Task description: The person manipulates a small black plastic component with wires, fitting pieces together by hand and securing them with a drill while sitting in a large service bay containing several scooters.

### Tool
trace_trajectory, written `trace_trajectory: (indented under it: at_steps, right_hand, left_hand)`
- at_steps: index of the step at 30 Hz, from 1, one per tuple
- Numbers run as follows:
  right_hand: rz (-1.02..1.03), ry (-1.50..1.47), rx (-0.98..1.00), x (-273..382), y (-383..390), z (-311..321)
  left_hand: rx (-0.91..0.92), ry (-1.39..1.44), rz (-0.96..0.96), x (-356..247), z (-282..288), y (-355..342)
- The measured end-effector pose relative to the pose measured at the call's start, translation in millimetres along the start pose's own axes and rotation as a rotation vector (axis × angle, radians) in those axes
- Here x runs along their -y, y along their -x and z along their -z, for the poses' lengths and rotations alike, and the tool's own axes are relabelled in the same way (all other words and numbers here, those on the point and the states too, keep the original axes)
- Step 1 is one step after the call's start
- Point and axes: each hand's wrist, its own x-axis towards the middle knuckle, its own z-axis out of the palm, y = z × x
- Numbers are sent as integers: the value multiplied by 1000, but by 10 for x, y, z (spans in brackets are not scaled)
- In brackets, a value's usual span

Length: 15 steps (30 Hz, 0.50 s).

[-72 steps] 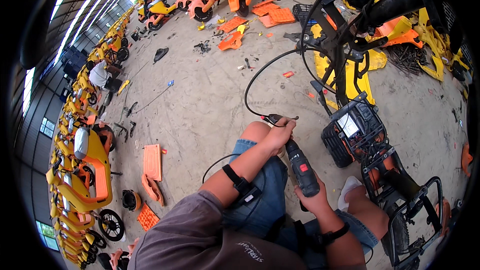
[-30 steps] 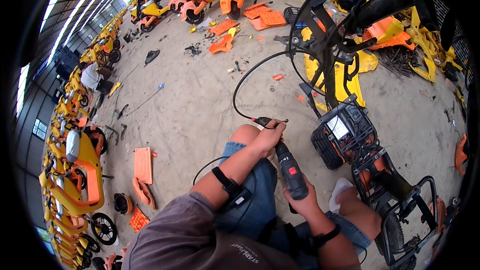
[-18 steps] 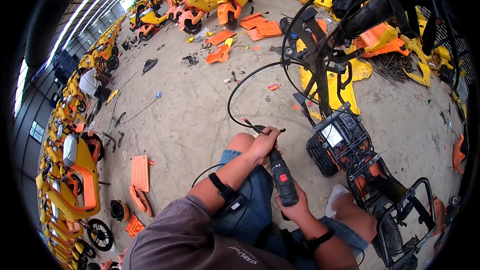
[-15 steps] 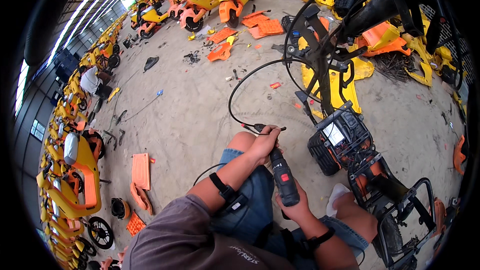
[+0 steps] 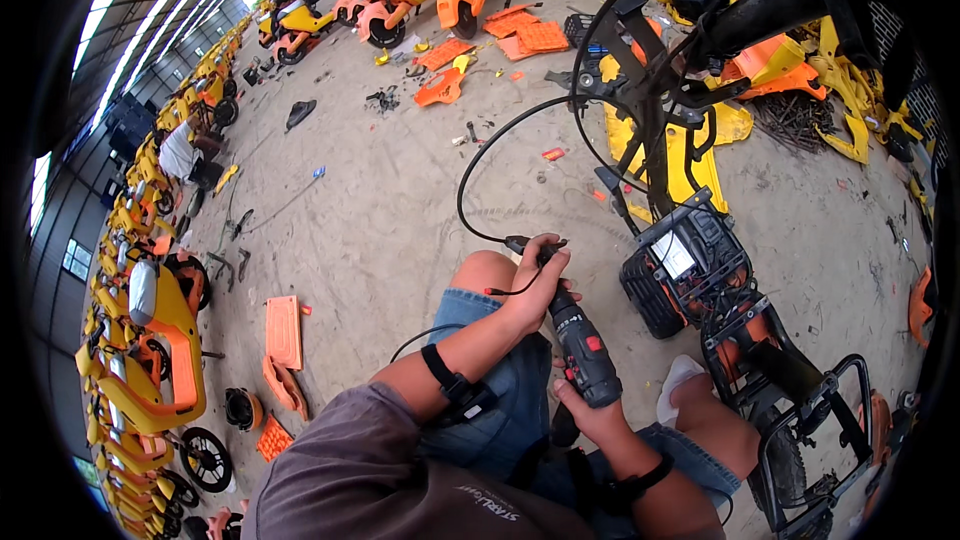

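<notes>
My left hand is closed around a black fitting at the end of a black cable. A short thin wire with a red tip hangs out beside the fingers. My right hand grips a dark cordless drill with a red button on its body. The drill's front end points up towards my left hand, and the fingers partly hide its tip. The cable loops up to the handlebar stem of a stripped black scooter frame, just right of my hands.
An open electronics housing sits on the frame beside my right foot. Yellow panels and orange plates lie on the concrete floor. Yellow scooters line the left side, where another person crouches. An orange mat lies left of my knee.
The drill has shifted right and its body leans more that way. My left hand has risen slightly with the fitting, and the red-tipped wire now hangs lower by my wrist.
</notes>
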Motion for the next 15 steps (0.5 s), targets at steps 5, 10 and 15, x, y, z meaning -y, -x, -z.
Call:
trace_trajectory:
  at_steps: [5,10,15]
  right_hand:
    - [25,77,-15,-80,-7,-144]
    - [67,194,36,-255,-58,-120]
    - [43,292,234,61,-64,95]
  left_hand:
    - [-6,-36,63,-36,-39,-37]
    - [-42,-181,63,-18,-35,-94]
    - [6,-217,106,-43,6,-180]
